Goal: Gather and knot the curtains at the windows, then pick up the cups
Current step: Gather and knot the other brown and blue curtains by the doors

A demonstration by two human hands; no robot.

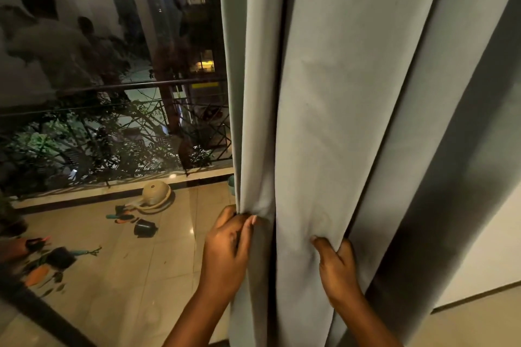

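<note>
Both hands were on the curtain, which hung in long folds right of the window. My left hand pinched the curtain's left edge fold, fingers curled on the cloth. My right hand gripped a fold further right, fingers tucked behind it. I judged gathering only begun: no bunch, no knot yet. No cups visible for certain; pots and tools lay on the floor beyond the glass.
</note>
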